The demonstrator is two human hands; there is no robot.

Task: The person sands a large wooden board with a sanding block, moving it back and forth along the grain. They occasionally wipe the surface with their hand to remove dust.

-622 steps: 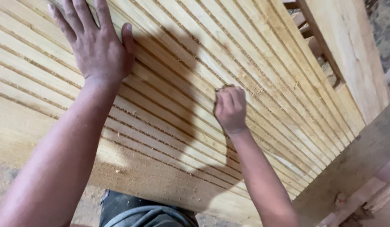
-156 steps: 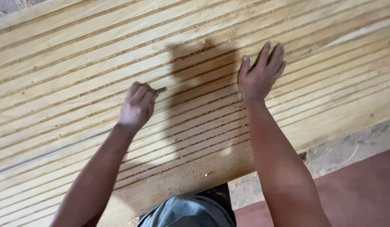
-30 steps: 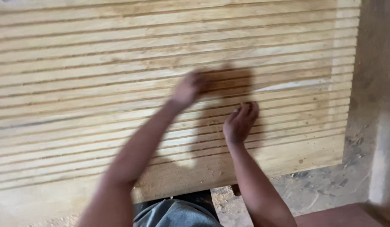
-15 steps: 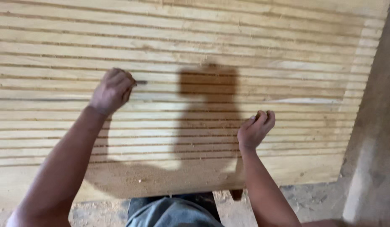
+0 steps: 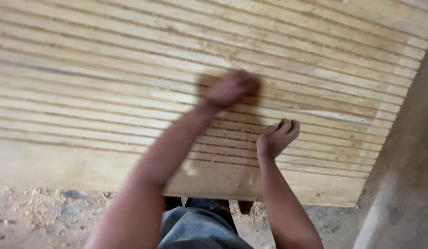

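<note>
A large pale wooden panel (image 5: 108, 83) cut with long parallel grooves fills most of the frame, running from the upper left down to its lower edge across the bottom third and ending at a plain border along the right. The left hand (image 5: 232, 87) lies over the grooves just right of the frame's centre; it is blurred, looks bunched into a fist against the wood, and whether its grip encloses anything cannot be told. A dark shadow (image 5: 209, 83) sits on the panel right beside it. The right hand (image 5: 276, 138) rests lower and to the right, touching the grooved surface with its fingers curled loosely inward, holding nothing visible. Both bare forearms rise from the bottom middle of the frame. Fine sawdust clings to the grooves around the hands. Below the panel's lower edge, at the bottom centre, grey clothing (image 5: 200, 230) shows on the person's lap. The floor (image 5: 48, 216) at the lower left is strewn with sawdust and wood chips, and a grey concrete surface (image 5: 407, 184) fills the right side.
</note>
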